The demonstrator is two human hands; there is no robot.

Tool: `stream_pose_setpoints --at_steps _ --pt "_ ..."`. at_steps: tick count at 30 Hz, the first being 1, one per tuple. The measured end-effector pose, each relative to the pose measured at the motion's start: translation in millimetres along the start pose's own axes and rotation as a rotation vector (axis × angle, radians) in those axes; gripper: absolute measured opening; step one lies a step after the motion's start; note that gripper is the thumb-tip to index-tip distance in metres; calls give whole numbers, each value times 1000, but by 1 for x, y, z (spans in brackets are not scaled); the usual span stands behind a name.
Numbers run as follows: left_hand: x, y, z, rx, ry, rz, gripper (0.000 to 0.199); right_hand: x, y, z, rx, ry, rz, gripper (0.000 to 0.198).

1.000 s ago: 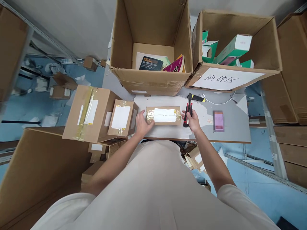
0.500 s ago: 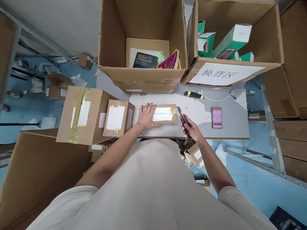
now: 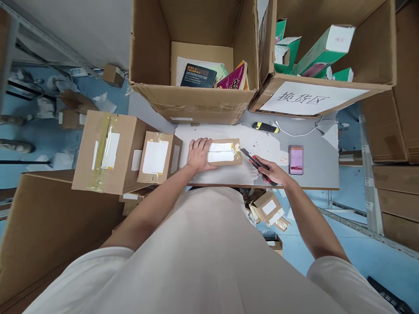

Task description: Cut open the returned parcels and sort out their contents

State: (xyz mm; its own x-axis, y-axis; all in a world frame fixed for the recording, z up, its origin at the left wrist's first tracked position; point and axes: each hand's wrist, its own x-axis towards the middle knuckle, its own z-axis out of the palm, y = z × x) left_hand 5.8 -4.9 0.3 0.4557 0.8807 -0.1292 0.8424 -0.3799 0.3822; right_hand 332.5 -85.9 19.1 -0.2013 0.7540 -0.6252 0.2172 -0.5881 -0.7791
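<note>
A small taped cardboard box [image 3: 224, 152] with white labels lies flat on the table in front of me. My left hand [image 3: 198, 156] grips its left end, thumb along the near side and fingers across the far part. In my right hand [image 3: 274, 172] is a red and black utility knife [image 3: 250, 157], the fingers wrapped round its handle. Its blade is out and points up and left, the tip close to the taped right end of the box. Whether the tip touches the tape I cannot tell.
Two taped cartons, a larger one [image 3: 102, 150] and a smaller one [image 3: 156, 157], stand on the left. Behind are an open carton of books [image 3: 193, 100] and another holding green-white boxes [image 3: 281, 89]. A yellow-black cutter [image 3: 266, 127], white cable [image 3: 296, 135] and phone [image 3: 296, 160] lie on the table.
My right hand has shifted right, and the knife lies at a flatter slant, its tip still near the box's right end. My left hand stays on the box. The view has moved slightly.
</note>
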Motion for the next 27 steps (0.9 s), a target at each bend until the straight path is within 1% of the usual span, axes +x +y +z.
stream_pose_setpoints --at_steps 4,10,12,16,19,22,24,26,27 --pt "-3 0 2 -38 20 8 115 -4 -6 7 -47 22 -18 64" --pt "-4 -1 1 -24 -19 26 114 -1 -16 4 -108 -40 23 63" --pt "-4 -1 1 -24 -23 27 114 0 -17 4 -134 -42 35 63" --pt "-4 -1 2 -19 -3 8 115 -7 -9 11 -137 -52 60 62" --pt "-5 -2 4 11 14 36 114 -15 0 18 -122 -56 70 62" --pt "-5 -6 7 9 55 72 115 -26 9 19 -118 -21 56 65" --pt "-5 -9 9 -15 87 92 117 -36 16 17 -130 28 39 66" --pt "-7 -13 11 -61 126 134 118 -44 24 16 -96 116 9 70" --pt "-10 -16 12 -91 160 152 117 -45 28 17 -49 185 -14 71"
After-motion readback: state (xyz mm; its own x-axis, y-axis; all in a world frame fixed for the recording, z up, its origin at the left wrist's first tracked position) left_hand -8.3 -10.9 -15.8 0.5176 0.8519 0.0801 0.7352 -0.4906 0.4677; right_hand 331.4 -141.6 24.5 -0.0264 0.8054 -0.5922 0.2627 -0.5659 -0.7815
